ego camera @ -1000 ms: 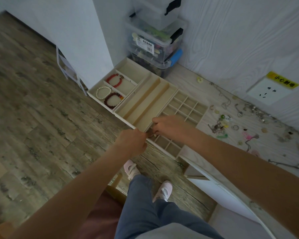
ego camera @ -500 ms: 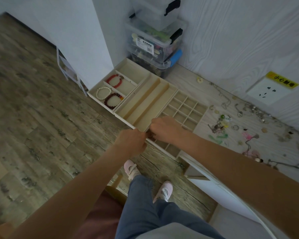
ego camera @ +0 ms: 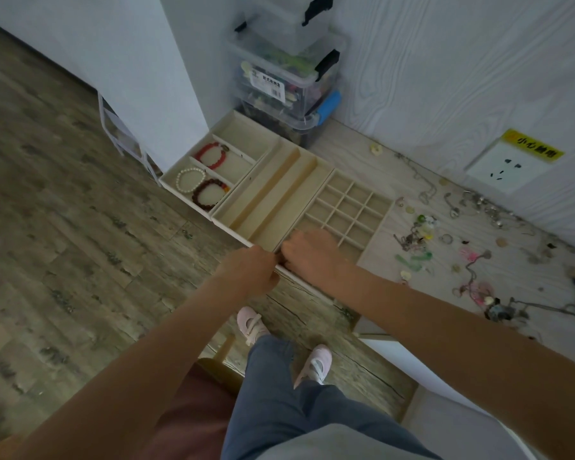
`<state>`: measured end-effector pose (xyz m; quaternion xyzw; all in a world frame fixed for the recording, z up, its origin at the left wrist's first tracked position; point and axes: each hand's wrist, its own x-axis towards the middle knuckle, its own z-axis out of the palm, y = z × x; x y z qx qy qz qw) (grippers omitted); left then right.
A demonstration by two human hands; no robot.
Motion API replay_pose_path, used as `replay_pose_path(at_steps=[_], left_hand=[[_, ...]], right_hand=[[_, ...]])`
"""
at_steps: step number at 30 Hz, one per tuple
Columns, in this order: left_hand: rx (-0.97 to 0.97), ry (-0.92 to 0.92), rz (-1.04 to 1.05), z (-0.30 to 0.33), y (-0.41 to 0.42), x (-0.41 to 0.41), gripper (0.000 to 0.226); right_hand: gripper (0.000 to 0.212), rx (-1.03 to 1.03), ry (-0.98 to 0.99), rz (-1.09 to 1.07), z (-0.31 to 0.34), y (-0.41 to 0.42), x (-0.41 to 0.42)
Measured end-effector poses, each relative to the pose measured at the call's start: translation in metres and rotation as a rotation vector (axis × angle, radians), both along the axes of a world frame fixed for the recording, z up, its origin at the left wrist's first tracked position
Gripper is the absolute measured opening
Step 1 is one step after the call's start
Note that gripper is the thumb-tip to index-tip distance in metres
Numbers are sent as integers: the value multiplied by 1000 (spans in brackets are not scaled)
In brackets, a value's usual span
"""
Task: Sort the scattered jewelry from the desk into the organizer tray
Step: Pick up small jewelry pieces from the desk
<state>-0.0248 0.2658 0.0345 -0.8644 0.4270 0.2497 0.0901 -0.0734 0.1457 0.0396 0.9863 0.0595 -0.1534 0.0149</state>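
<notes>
Three beige organizer trays lie side by side on the desk: a bracelet tray (ego camera: pixel 246 137) holding a red (ego camera: pixel 210 156), a pearl (ego camera: pixel 190 180) and a dark bead bracelet (ego camera: pixel 210 194), a long-slot tray (ego camera: pixel 279 194), and a grid tray (ego camera: pixel 356 200). Scattered jewelry (ego camera: pixel 415 234) covers the desk to the right. My left hand (ego camera: pixel 246 273) is closed at the grid tray's near corner. My right hand (ego camera: pixel 312 257) is closed over the nearest grid cells, fingertips against the left hand. A small dark piece (ego camera: pixel 279 257) shows between them; what it is stays unclear.
Stacked clear storage boxes (ego camera: pixel 286 81) stand behind the trays against the wall. A wall socket (ego camera: pixel 508 167) with a yellow label sits above the jewelry. The desk's front edge (ego camera: pixel 372 336) runs under my right arm. A white rack (ego camera: pixel 120 134) stands on the floor at left.
Both hands stay pressed together at the grid tray's near corner. My right hand has edged slightly left and nearer, and its forearm now uncovers more jewelry at the desk front.
</notes>
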Motion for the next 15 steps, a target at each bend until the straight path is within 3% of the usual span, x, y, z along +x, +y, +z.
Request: replay_pose_path(at_steps=[8,15], left_hand=[[-21,1,-3,1,3,2,41],[-13,-10,7,2,3,-1,43]], right_hand=[[14,-24,1,-22,-4,7,3],[17,266,-3,-240,-15,-12,2]])
